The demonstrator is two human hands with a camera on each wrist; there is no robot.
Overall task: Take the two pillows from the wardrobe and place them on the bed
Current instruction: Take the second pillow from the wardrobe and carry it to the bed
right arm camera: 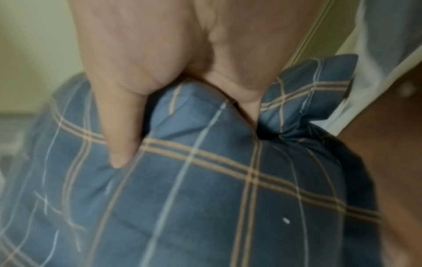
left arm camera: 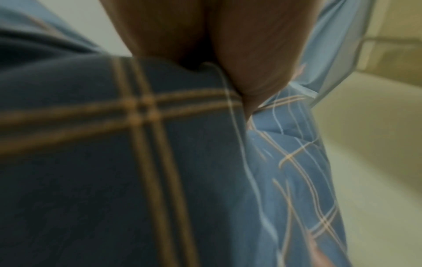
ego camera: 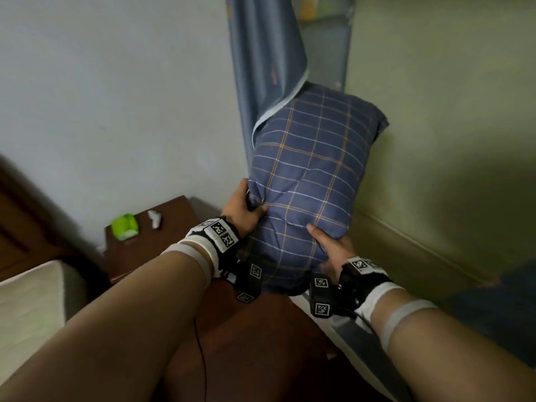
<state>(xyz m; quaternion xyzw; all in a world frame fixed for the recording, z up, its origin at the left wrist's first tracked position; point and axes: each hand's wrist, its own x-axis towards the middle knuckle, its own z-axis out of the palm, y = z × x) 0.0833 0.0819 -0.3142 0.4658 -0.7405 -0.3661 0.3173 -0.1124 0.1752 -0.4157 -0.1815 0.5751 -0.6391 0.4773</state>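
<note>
A blue plaid pillow [ego camera: 310,175] is held up in front of me, its top end still brushing the blue fabric wardrobe curtain [ego camera: 261,68]. My left hand [ego camera: 243,207] grips the pillow's lower left edge, thumb on the front. My right hand [ego camera: 330,245] grips the lower right corner, thumb pressed into the fabric. In the left wrist view the left hand [left arm camera: 228,68] digs into the plaid pillow [left arm camera: 114,162]. In the right wrist view the right hand [right arm camera: 160,77] pinches a fold of the pillow [right arm camera: 205,189]. No second pillow shows.
A dark wooden nightstand [ego camera: 174,216] stands at the left wall with a green pack [ego camera: 125,226] and a small white item [ego camera: 155,219] on it. A pale mattress corner [ego camera: 29,300] lies at lower left. The yellowish wall [ego camera: 449,140] is to the right, brown floor below.
</note>
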